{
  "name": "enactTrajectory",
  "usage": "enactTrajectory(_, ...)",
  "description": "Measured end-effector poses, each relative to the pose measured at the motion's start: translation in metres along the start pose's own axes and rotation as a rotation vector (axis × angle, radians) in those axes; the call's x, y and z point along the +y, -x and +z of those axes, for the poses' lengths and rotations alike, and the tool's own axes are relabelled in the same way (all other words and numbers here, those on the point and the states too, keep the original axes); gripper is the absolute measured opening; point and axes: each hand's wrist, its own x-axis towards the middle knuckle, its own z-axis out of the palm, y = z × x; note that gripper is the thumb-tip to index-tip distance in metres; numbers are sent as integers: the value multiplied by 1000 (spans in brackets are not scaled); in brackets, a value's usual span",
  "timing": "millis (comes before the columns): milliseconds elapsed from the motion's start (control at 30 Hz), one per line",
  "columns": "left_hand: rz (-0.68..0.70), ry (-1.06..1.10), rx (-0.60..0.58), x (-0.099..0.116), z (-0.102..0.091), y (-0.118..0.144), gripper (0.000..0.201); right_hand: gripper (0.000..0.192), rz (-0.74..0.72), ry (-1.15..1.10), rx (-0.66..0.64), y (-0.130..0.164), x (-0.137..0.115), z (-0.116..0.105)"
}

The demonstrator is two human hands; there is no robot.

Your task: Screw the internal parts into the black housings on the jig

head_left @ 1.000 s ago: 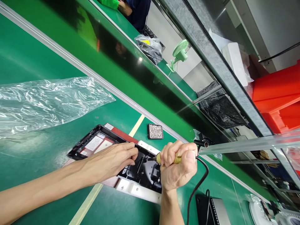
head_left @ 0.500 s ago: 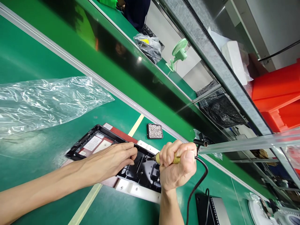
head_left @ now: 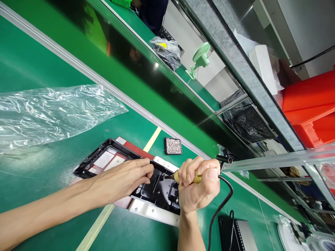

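In my right hand (head_left: 199, 184) is a soldering iron (head_left: 177, 176), its yellowish handle wrapped by my fist and a black cord leaving the far end. The metal tip points left and down into a black plastic housing (head_left: 153, 198); whether it touches cannot be made out. My left hand (head_left: 136, 174) lies over the middle of the housing, fingers curled and close together. Anything between those fingertips is hidden. The housing lies in a fixture with white blocks (head_left: 154, 211) and a reddish-brown base (head_left: 137, 150).
Behind the housing stands a small black tray (head_left: 173, 146) of tiny metal pieces. Clear plastic film (head_left: 57, 115) covers the left side of the green bench. A dark and silver box (head_left: 237, 234) sits at lower right. A metal rail (head_left: 261, 80) and red bins (head_left: 311, 104) are above.
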Motion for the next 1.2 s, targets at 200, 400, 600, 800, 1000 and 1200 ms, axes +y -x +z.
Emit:
enactTrajectory(200,0,-6,8,-2,3,0,21,37,6,12,-6,0,0,-1)
enactTrajectory(400,9,-6,15,-2,2,0,22,35,12,18,-5,0,1,-3)
enactTrajectory(600,1,-11,20,-4,4,0,20,35,19,4,-15,0,1,-4)
enactTrajectory(800,4,-18,-6,-9,7,2,21,37,32,-25,-10,0,1,-2)
enactTrajectory(1000,-1,-11,-11,-14,8,1,28,37,43,-71,22,0,4,0)
enactTrajectory(1200,6,22,-3,-17,8,3,31,42,50,-93,40,2,7,-1)
